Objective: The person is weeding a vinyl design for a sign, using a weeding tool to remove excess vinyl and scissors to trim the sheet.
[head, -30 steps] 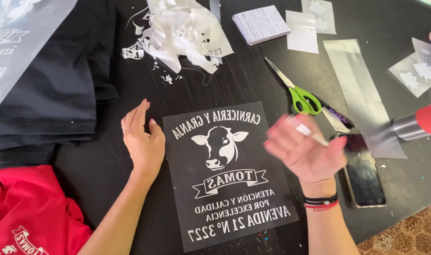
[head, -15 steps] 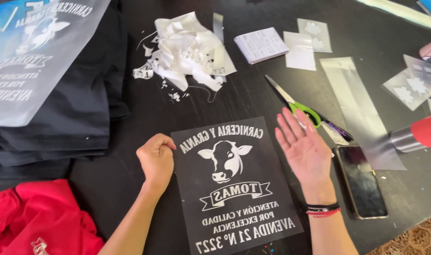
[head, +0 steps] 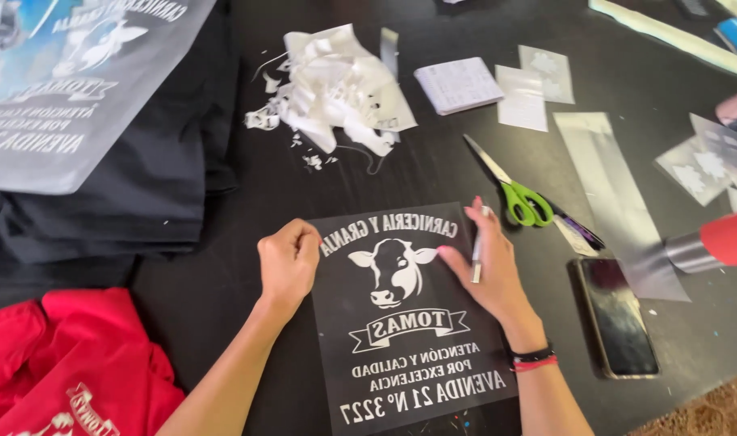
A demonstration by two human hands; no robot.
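Observation:
A dark transfer sheet with a white cow-head design and lettering lies on the black table in front of me. My left hand is curled and presses on the sheet's upper left corner. My right hand rests on the sheet's upper right part, beside the cow head, and holds a thin silvery tool between its fingers. A black and a red band sit on my right wrist.
Green-handled scissors lie just right of my right hand, a black phone further right. A red-and-metal heat tool pokes in from the right edge. White vinyl scraps lie behind; stacked black shirts and a red shirt at left.
My right hand, open and raised a moment ago, has come down onto the sheet with the thin tool. My left hand has closed and shifted onto the sheet's corner.

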